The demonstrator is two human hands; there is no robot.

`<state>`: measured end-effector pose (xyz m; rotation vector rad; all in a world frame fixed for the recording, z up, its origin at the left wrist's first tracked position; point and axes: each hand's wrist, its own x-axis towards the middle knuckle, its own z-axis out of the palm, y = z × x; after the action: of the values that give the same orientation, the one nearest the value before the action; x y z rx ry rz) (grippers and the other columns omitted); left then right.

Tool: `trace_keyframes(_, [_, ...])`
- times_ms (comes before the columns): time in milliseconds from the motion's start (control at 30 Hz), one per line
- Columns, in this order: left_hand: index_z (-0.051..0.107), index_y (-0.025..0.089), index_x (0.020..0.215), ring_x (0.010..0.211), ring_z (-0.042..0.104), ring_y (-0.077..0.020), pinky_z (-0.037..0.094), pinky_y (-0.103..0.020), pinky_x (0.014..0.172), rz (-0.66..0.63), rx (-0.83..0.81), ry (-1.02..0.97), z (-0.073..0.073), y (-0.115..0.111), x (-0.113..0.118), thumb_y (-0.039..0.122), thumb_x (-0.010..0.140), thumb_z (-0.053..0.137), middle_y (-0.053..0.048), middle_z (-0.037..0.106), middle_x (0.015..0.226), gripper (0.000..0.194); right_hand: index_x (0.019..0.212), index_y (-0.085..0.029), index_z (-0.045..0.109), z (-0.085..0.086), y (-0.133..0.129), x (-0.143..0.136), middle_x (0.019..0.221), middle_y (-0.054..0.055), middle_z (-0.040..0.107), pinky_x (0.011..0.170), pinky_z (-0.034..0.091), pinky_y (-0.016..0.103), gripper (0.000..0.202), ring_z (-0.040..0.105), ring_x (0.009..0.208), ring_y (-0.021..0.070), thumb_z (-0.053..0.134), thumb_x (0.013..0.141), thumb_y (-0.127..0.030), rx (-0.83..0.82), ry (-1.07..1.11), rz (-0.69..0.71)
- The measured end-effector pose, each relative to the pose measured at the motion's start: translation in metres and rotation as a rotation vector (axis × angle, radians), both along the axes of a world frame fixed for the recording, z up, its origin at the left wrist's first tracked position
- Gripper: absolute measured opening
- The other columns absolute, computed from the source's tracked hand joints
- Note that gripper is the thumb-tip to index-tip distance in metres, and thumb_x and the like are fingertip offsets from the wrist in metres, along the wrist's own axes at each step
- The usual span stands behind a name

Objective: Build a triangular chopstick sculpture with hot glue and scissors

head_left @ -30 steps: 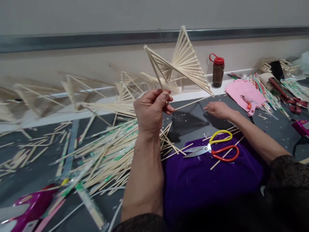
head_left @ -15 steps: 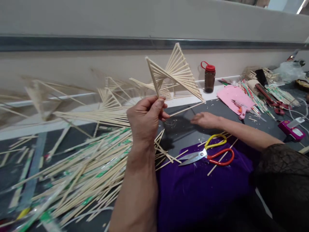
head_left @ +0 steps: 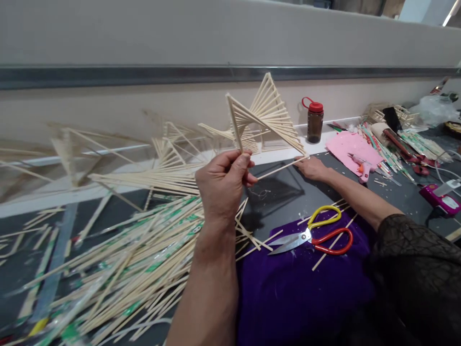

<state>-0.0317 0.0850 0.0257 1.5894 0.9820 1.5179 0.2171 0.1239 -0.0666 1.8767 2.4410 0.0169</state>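
My left hand (head_left: 225, 180) is closed on a lower corner of a twisted frame (head_left: 277, 120) glued up from thin wooden sticks, and holds it up above the table. Rows of sticks fan across it, and one bare stick (head_left: 281, 168) runs along its bottom edge to the right corner. Just behind that right corner is my right hand (head_left: 312, 169), fingers stretched out to the left. Whether its fingertips touch the frame I cannot tell. Below lie scissors (head_left: 306, 235) with one yellow and one red handle, on a purple cloth (head_left: 288, 293).
A large pile of sticks (head_left: 144, 259) with plastic wrappers covers the left side. More stick frames (head_left: 169, 149) stand along the wall. To the right are a bottle with a red lid (head_left: 315, 122), a pink sheet (head_left: 353, 149), a glue gun (head_left: 363, 168) and a purple power block (head_left: 439, 199).
My right hand has moved up and left to the frame's right corner. My left hand keeps its hold on the frame; the whole view has shifted slightly.
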Motion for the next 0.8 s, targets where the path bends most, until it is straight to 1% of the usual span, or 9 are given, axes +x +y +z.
trace_keyframes(100, [0.072,0.017,0.086,0.042,0.056,-0.0060,0.045,-0.016,0.039,-0.007,0.001,0.009,0.000,-0.002,0.001,0.035,0.078,0.066,0.003,0.065,0.064,0.020,0.130,-0.018,0.057,-0.001,-0.001,0.014,0.134,0.013,0.059,0.097,0.045,0.036,0.041,0.056,0.120,0.0248,0.032,0.099,-0.031,0.031,-0.085,-0.082])
trace_keyframes(200, [0.072,0.017,0.086,0.042,0.056,-0.0058,0.045,-0.016,0.040,-0.024,-0.008,0.019,0.000,-0.003,0.003,0.035,0.078,0.066,0.003,0.065,0.064,0.020,0.115,-0.013,0.066,0.004,-0.019,0.042,0.121,0.017,0.066,0.088,0.048,0.033,0.039,0.063,0.111,0.0264,0.034,0.097,-0.023,0.017,-0.158,-0.188])
trace_keyframes(300, [0.072,0.016,0.086,0.042,0.057,-0.0055,0.044,-0.015,0.040,-0.054,-0.018,0.024,0.001,-0.003,0.005,0.034,0.078,0.066,0.003,0.065,0.065,0.020,0.098,-0.005,0.072,0.013,-0.035,0.068,0.100,0.024,0.071,0.081,0.050,0.037,0.035,0.068,0.098,0.0319,0.040,0.090,-0.016,-0.005,-0.211,-0.312])
trace_keyframes(367, [0.072,0.016,0.087,0.042,0.056,-0.0054,0.044,-0.015,0.040,-0.066,-0.026,0.028,0.000,-0.003,0.006,0.034,0.078,0.066,0.003,0.065,0.065,0.020,0.099,-0.004,0.072,0.019,-0.037,0.076,0.101,0.025,0.070,0.080,0.050,0.038,0.035,0.068,0.099,0.0331,0.041,0.089,-0.015,-0.001,-0.222,-0.347])
trace_keyframes(467, [0.072,0.016,0.087,0.041,0.056,-0.0056,0.044,-0.015,0.039,-0.068,-0.026,0.030,0.000,-0.004,0.008,0.033,0.077,0.066,0.003,0.064,0.065,0.020,0.116,-0.009,0.066,0.021,-0.028,0.068,0.118,0.022,0.066,0.082,0.049,0.032,0.038,0.065,0.105,0.0277,0.038,0.090,-0.014,0.017,-0.195,-0.314])
trace_keyframes(567, [0.072,0.016,0.087,0.041,0.056,-0.0057,0.044,-0.016,0.040,-0.068,-0.026,0.043,0.000,-0.006,0.010,0.034,0.077,0.066,0.004,0.064,0.064,0.020,0.126,-0.012,0.060,0.015,-0.018,0.052,0.129,0.018,0.060,0.087,0.047,0.029,0.042,0.062,0.109,0.0232,0.037,0.091,-0.012,0.024,-0.168,-0.264])
trace_keyframes(633, [0.071,0.017,0.087,0.041,0.056,-0.0058,0.044,-0.016,0.040,-0.071,-0.024,0.050,-0.001,-0.007,0.010,0.034,0.077,0.066,0.003,0.064,0.064,0.020,0.127,-0.012,0.059,0.010,-0.015,0.045,0.131,0.018,0.059,0.092,0.045,0.030,0.041,0.060,0.112,0.0237,0.036,0.092,-0.013,0.028,-0.167,-0.254])
trace_keyframes(700, [0.071,0.017,0.087,0.041,0.056,-0.0058,0.045,-0.016,0.040,-0.073,-0.021,0.046,-0.001,-0.007,0.009,0.034,0.078,0.066,0.003,0.065,0.065,0.020,0.124,-0.010,0.061,0.008,-0.018,0.046,0.130,0.019,0.059,0.094,0.043,0.032,0.041,0.058,0.115,0.0254,0.036,0.092,-0.013,0.034,-0.178,-0.263])
trace_keyframes(800, [0.071,0.017,0.087,0.042,0.056,-0.0057,0.044,-0.016,0.040,-0.074,-0.021,0.035,-0.001,-0.006,0.007,0.033,0.078,0.066,0.003,0.065,0.065,0.020,0.111,-0.006,0.068,0.010,-0.025,0.055,0.115,0.024,0.066,0.089,0.045,0.036,0.037,0.062,0.108,0.0292,0.037,0.090,-0.010,0.032,-0.212,-0.324])
